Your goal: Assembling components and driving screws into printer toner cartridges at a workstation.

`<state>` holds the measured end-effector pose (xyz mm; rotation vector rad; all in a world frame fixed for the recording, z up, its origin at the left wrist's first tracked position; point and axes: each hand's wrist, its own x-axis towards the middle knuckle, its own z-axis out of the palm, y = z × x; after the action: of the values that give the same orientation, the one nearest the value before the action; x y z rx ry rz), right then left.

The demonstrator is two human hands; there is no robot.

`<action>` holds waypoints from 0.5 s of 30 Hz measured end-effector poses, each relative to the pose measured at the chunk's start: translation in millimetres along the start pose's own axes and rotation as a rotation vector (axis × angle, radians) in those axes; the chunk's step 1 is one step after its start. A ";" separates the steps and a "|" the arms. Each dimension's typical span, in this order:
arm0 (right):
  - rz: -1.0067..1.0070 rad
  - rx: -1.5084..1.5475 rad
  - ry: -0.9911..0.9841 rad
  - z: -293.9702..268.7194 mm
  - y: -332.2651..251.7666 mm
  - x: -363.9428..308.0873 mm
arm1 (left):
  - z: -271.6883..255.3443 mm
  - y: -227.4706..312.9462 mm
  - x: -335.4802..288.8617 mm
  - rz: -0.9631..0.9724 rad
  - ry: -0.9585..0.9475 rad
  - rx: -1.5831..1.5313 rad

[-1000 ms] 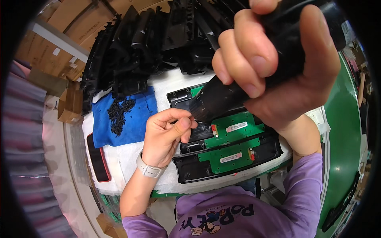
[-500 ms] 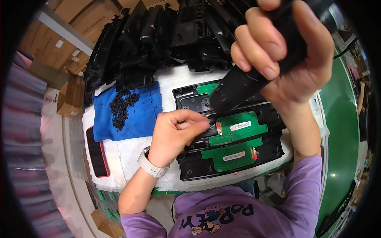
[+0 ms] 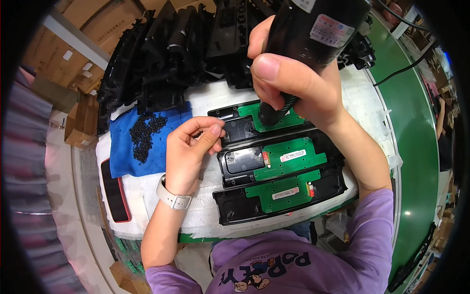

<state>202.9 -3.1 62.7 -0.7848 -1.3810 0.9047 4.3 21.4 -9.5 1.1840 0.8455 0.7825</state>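
My right hand (image 3: 303, 85) grips a thick black electric screwdriver (image 3: 313, 36), held tilted over the far one of three black plastic panels (image 3: 235, 130). Its lower end comes down at the green circuit board (image 3: 289, 121) on that panel; the very tip is hard to make out. My left hand (image 3: 188, 147) is by the panel's left end, thumb and fingers closed together. Small dark bits show between its fingers, too small to name. Closer to me lie a middle panel with a green board (image 3: 293, 169) and a near panel with another board (image 3: 267, 197).
Small black screws (image 3: 143, 134) lie heaped on a blue cloth (image 3: 122, 164) at the left. A phone with a red edge (image 3: 115, 196) lies nearer me. Black plastic housings (image 3: 186, 54) are stacked along the back. A dark cable (image 3: 401, 74) hangs at the right.
The screwdriver has swung more upright, its lower end now at the far board. My left hand has drawn back leftward from the middle panel, uncovering its left part.
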 end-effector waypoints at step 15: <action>-0.155 -0.070 -0.010 10.9 9.5 -2.0 | -1.5 -10.7 8.8 -0.063 -0.068 -0.062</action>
<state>191.5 -1.0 53.9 -0.7162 -1.4679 0.7443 8.0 27.5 -21.4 1.1177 0.7934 0.7090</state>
